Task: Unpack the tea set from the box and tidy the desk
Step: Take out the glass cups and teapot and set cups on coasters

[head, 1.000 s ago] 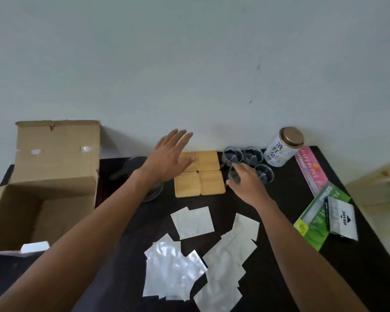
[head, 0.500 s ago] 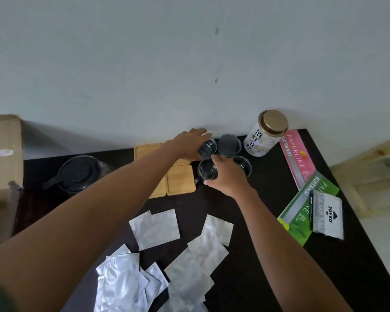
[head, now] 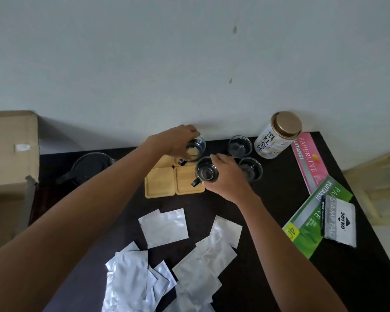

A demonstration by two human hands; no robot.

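My left hand (head: 176, 140) grips a small glass cup (head: 195, 150) over the back right wooden coaster. My right hand (head: 225, 176) holds a second glass cup (head: 206, 172) with a black handle above the front right coaster (head: 185, 183). The wooden coasters (head: 159, 182) lie together in a square on the dark table. Two more glass cups (head: 239, 146) (head: 250, 168) stand to the right of my hands. A glass teapot with a black lid (head: 90, 165) sits to the left of the coasters. The open cardboard box (head: 10, 152) is at the left edge.
Several silver foil sachets (head: 164, 226) lie scattered at the table's front. A white tea tin with a gold lid (head: 277, 135) stands at the back right. A pink receipt book (head: 309, 161), a green one (head: 313, 219) and a stamp pad pack (head: 340, 221) lie at the right.
My left hand moved from above the coasters to the cups and took hold of one. Both hands carried their cups left, over the coasters. The camera turned right, so the box slid out of view.
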